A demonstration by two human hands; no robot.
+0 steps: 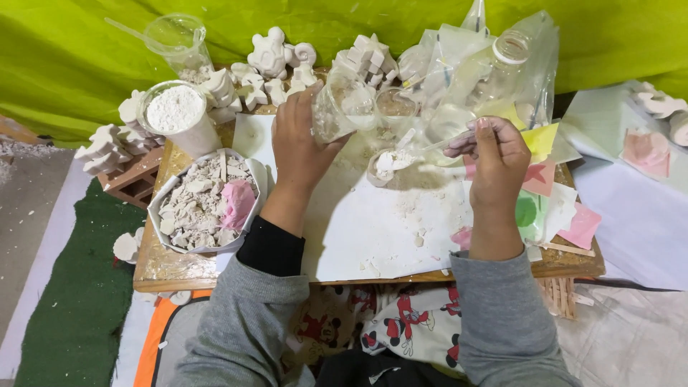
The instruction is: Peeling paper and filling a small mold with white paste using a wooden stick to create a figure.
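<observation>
Tilting at about twelve o'clock above the white sheet, the clear plastic cup is see-through, smeared with whitish residue, and leans with its mouth toward three o'clock. The left hand wraps around it from the nine o'clock side, fingers curled closed on the wall and thumb on the near side, so the grip is closed firmly on the cup rather than spread.

Just at four o'clock from that cup sits a small bowl, low and round, with a lump of white paste in it. It rests on the sheet near the middle of the wooden table. A thin clear stick reaches into it from three o'clock. The right hand pinches the far end of that stick between thumb and fingertips, the fingers pressed together and bent downward.

White powder and crumbs are scattered on the sheet at six o'clock from the bowl. At nine o'clock of the left hand lies a tray of broken plaster pieces with a pink mould on top, and at eleven o'clock of it a tub of white powder. White cast figures line the far edge at twelve o'clock. Coloured moulds and plastic bags lie around the right hand.
</observation>
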